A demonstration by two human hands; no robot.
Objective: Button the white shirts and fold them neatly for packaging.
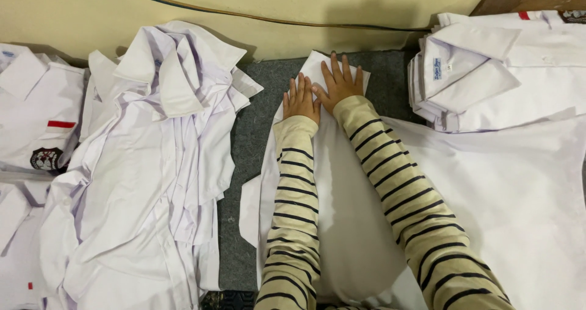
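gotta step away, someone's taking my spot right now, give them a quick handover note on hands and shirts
Left hand and right hand: both flat, palms down, side by side on the far end of the white shirt spread on the grey mat; nothing gripped.
Done: neat folded stack sits at far right.
Left: loose pile of unfolded shirts on the left; the shirt under the hands is only partly folded.

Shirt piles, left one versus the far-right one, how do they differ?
The left pile is loose and rumpled, collars askew; the right stack is neatly folded with squared edges. The left pile sprawls long toward the camera; the right stack is compact. Both hold white collared shirts on the grey mat.
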